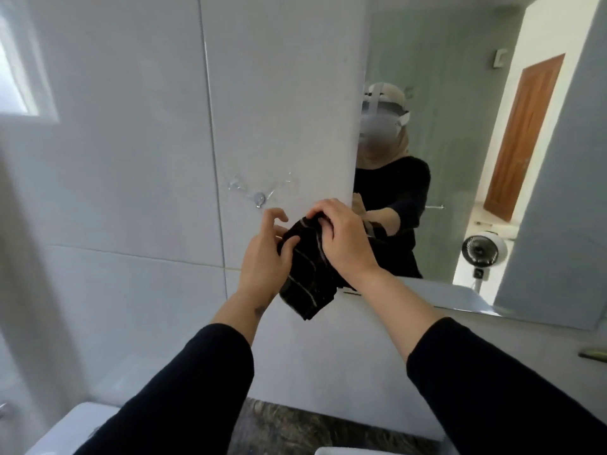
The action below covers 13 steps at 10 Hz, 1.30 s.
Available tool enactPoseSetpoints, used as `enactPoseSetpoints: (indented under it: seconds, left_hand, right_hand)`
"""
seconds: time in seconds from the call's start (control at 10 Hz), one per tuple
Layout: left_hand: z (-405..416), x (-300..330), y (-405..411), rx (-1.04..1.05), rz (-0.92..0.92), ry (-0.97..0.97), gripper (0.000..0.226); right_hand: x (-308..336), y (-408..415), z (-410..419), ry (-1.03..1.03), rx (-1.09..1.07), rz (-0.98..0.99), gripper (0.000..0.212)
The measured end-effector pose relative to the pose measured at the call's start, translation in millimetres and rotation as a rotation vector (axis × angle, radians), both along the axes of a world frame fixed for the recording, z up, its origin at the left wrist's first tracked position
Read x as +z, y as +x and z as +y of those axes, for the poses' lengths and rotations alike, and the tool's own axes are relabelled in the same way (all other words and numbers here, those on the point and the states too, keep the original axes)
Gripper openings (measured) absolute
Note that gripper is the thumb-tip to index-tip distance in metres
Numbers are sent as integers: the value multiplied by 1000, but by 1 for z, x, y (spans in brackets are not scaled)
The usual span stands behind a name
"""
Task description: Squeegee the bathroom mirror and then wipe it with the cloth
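A dark cloth (307, 284) with thin pale stripes hangs bunched between both my hands, in front of the tiled wall just left of the mirror's left edge. My left hand (266, 254) grips its left side, thumb on the fabric and the upper fingers spread. My right hand (341, 239) clamps over the cloth's top from the right. The bathroom mirror (460, 126) fills the upper right and reflects a person in black and a wooden door. No squeegee is in view.
A small metal wall hook (259, 198) sits on the white tiles just above my left hand. A dark stone countertop (315, 428) lies below, with a white toilet tank (78, 428) at bottom left. A fan shows in the mirror's reflection.
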<state>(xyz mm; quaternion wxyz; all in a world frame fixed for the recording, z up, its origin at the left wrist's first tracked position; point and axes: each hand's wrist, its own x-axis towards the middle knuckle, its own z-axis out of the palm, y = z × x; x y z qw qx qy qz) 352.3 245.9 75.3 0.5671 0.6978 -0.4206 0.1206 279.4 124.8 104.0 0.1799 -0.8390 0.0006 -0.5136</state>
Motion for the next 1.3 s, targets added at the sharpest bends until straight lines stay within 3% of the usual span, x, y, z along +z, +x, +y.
enactPoseSetpoints:
  seconds: [0.2, 0.3, 0.4, 0.5, 0.6, 0.7, 0.8, 0.9, 1.0, 1.1, 1.2, 1.3]
  left_hand:
    - [27, 34, 39, 210, -328, 70, 25]
    - [31, 44, 63, 319, -341, 81, 27]
    - [26, 55, 79, 359, -310, 87, 31]
    - [18, 53, 89, 349, -271, 146, 34]
    - [15, 37, 97, 298, -186, 99, 35]
    - [12, 20, 99, 247, -92, 22, 34]
    - [9, 10, 91, 225, 27, -57, 40]
    - [13, -10, 87, 210, 37, -22, 45]
    - [27, -49, 82, 242, -80, 152, 40]
    - [44, -89, 61, 315, -56, 254, 41]
    - [76, -131, 25, 319, 1, 257, 46]
    - [129, -185, -25, 385, -39, 181, 35]
  right_hand:
    - [36, 25, 21, -77, -79, 2, 24]
    - [42, 47, 29, -64, -126, 51, 25]
    - [46, 71, 31, -33, -203, 73, 25]
    - [38, 85, 27, -233, -379, 87, 34]
    - [15, 90, 19, -264, -418, 42, 36]
    - [-12, 90, 23, -218, -426, 35, 35]
    - [-28, 86, 36, -12, -364, 121, 40]
    - [-48, 77, 44, 64, -325, 190, 50]
    - [-83, 47, 52, 10, -307, 302, 60]
    - [-119, -4, 63, 13, -287, 419, 65]
    - [-163, -79, 68, 97, -179, 529, 65]
    - [-213, -164, 60, 236, -174, 541, 74]
